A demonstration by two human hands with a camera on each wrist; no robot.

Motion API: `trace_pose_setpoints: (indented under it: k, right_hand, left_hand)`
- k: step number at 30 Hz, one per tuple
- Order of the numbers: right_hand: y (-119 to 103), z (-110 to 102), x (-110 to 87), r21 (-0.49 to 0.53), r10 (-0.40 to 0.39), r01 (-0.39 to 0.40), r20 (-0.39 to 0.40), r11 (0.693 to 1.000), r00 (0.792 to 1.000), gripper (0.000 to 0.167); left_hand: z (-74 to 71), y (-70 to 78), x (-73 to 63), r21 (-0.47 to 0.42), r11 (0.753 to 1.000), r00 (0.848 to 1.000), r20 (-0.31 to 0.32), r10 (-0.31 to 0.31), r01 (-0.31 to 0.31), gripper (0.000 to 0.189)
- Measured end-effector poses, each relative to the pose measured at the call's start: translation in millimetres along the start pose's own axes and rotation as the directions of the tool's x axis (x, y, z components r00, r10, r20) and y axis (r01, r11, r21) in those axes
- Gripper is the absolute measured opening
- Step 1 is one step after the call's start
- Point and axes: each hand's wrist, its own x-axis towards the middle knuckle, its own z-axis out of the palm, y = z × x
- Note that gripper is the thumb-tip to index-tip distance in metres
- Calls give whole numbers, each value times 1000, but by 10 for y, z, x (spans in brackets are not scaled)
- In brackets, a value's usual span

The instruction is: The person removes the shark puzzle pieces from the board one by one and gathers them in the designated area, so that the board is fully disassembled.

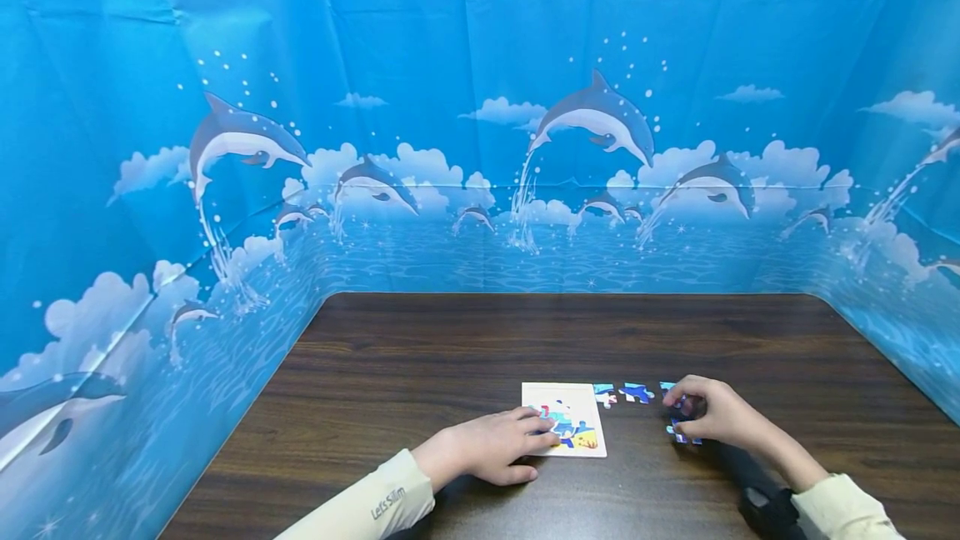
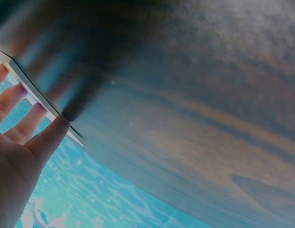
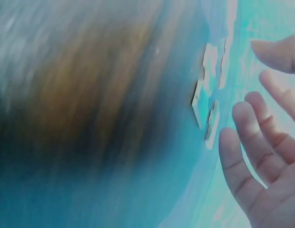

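Your left hand (image 1: 501,445) is lying relaxed on the puzzle board (image 1: 558,387) while your right hand (image 1: 718,415), loosely spread and empty, is hovering by puzzle pieces (image 1: 637,393) on the surface (image 1: 420,357), probably light, stiff and best pinched by opposite edges.

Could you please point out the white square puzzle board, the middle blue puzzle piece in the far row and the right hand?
White square puzzle board (image 1: 555,390): head view, pale far border.
Middle blue puzzle piece (image 1: 637,392): head view, printed top face.
Right hand (image 1: 722,415): head view, back of the hand.
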Motion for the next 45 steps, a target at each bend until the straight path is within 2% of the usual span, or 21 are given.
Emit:
trace_pose_setpoints:
  k: [8, 15, 25, 30, 36, 45]
  right_hand:
    - [-43, 35, 22, 150, 109, -97, -72, 984, 991, 37]
    - [-112, 137, 91, 291, 233, -201, -81, 935, 969, 45]
    - [-390, 390, 304, 372, 196, -164, -51, 914, 979, 43]
    - [-512, 545, 425, 381, 159, -123, -65, 916, 985, 42]
    - [-671, 656, 574, 386, 111, -86, -44, 918, 993, 44]
    - [-706, 838, 727, 382, 130, -107, -35, 918, 991, 47]
  left_hand:
    - [-9, 8, -3, 0, 1000, 1000, -2, 0, 0, 51]
    - [-8, 6, -6, 6, 1000, 1000, -7, -1, 1, 50]
    - [-9, 11, 6, -2, 1000, 1000, -15, 0, 0, 50]
    - [-8, 4, 13, 0, 1000, 1000, -6, -12, 12, 50]
    - [-30, 6, -1, 13, 999, 1000, 0, -29, 29, 51]
    - [-42, 29, -36, 20, 999, 999, -5, -33, 34, 52]
